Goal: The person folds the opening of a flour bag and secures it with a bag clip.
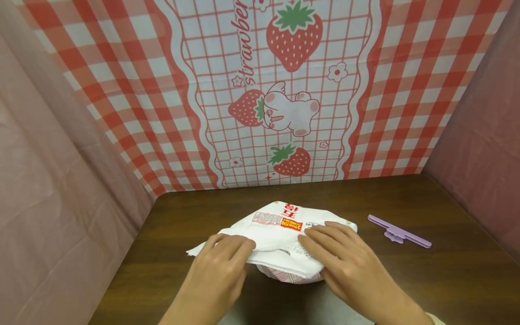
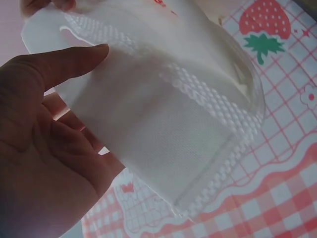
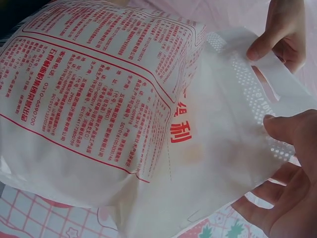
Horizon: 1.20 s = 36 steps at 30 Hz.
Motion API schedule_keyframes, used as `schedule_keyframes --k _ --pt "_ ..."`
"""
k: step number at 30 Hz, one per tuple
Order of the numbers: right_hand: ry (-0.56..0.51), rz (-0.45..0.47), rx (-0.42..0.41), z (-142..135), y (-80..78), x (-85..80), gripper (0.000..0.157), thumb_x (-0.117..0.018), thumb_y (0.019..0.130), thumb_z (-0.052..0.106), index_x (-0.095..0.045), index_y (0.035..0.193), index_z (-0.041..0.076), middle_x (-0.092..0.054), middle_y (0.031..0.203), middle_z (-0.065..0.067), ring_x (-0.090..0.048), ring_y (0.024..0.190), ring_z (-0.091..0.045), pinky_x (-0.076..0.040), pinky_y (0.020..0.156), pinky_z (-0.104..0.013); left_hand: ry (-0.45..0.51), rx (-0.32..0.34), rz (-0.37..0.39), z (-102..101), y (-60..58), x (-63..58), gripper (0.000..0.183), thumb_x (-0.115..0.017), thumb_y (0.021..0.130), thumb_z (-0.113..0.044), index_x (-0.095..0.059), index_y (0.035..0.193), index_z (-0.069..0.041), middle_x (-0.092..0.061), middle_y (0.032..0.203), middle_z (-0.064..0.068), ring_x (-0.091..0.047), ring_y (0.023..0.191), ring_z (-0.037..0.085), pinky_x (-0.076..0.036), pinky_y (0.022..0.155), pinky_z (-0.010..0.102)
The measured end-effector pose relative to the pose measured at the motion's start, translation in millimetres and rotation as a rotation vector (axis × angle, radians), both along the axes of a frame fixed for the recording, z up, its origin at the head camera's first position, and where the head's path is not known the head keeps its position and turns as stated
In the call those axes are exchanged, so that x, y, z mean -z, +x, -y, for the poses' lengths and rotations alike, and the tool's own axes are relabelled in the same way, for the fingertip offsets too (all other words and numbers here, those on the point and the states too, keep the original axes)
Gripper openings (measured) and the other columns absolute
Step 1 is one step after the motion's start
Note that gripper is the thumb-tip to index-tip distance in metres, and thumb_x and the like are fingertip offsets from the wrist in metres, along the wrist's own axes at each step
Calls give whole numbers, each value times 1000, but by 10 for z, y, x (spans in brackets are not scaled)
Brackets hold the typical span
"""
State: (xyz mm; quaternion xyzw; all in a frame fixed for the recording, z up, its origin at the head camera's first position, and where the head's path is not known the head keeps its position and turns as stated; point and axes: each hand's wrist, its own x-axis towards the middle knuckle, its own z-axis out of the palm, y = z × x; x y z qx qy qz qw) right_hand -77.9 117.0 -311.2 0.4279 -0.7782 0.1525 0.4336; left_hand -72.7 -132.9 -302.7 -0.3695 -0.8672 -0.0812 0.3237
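Note:
A white flour bag [image 1: 248, 230] with red print stands at the middle of the table, its flat top edge folded toward the wearer in the head view. My left hand [image 1: 221, 266] pinches the left part of that edge, thumb on one side and fingers behind, as the left wrist view shows [image 2: 54, 94]. My right hand [image 1: 351, 259] grips the right part the same way. Between the hands, the right wrist view shows the slot of a cut-out handle and a dotted embossed band; the full lower body of the bag [image 3: 84, 114] bulges below, covered in red lettering.
To the right of the bag, a purple bag clip [image 1: 400, 231] lies on the dark wooden table [image 1: 183, 212]. Behind the table hangs a red-checked strawberry cloth [image 1: 414, 81]. Pink curtains [image 1: 53, 180] hang at both sides.

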Motion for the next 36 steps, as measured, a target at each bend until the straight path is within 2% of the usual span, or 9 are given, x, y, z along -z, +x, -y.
schedule_keyframes --k 4,9,14,18,23,32,36 --pt "-26 -3 -15 -20 -23 -13 39 -32 86 11 -63 108 1 -63 102 -12 -57 96 -28 -33 95 -37 -7 -12 -20 46 -17 -22 25 -65 67 -3 -56 89 -11 -62 83 -2 -59 82 11 -42 85 34" --pt "-68 23 -38 -67 -69 -11 38 -33 87 12 -64 107 2 -63 103 -9 -57 95 -26 -33 96 -32 32 -2 -45 71 -40 -35 21 -64 69 -7 -57 88 -10 -62 80 -1 -59 79 12 -41 84 35" --pt "-122 19 -55 -105 -135 22 33 -38 90 15 -66 104 3 -65 100 -7 -60 90 -25 -38 89 -29 72 1 -52 105 -53 -48 13 -64 72 -11 -57 83 -11 -61 78 -1 -58 75 14 -41 83 36" --pt "-149 0 -40 -130 -180 44 33 -39 89 15 -66 103 3 -66 98 -7 -60 88 -24 -40 83 -30 96 2 -66 136 -65 -59 8 -63 74 -12 -57 80 -10 -62 77 -1 -58 74 15 -41 83 36" --pt "-161 22 -4 -166 -199 59 33 -41 92 21 -66 103 4 -65 98 -7 -59 88 -23 -40 83 -29 131 -15 -95 168 -89 -84 5 -60 78 -14 -58 80 -9 -63 76 0 -59 73 15 -42 83 37" --pt "-182 2 8 -204 -225 35 32 -41 90 18 -68 100 4 -66 96 -6 -60 87 -23 -42 79 -28 197 -26 -132 233 -133 -123 18 -71 71 -19 -60 81 -9 -63 73 0 -59 70 16 -41 84 40" --pt "-201 0 4 -219 -238 13 32 -41 89 18 -68 98 5 -66 94 -7 -60 85 -23 -42 78 -26 244 -34 -115 333 -158 -147 22 -73 68 -19 -62 82 -8 -62 74 0 -58 67 15 -39 86 40"
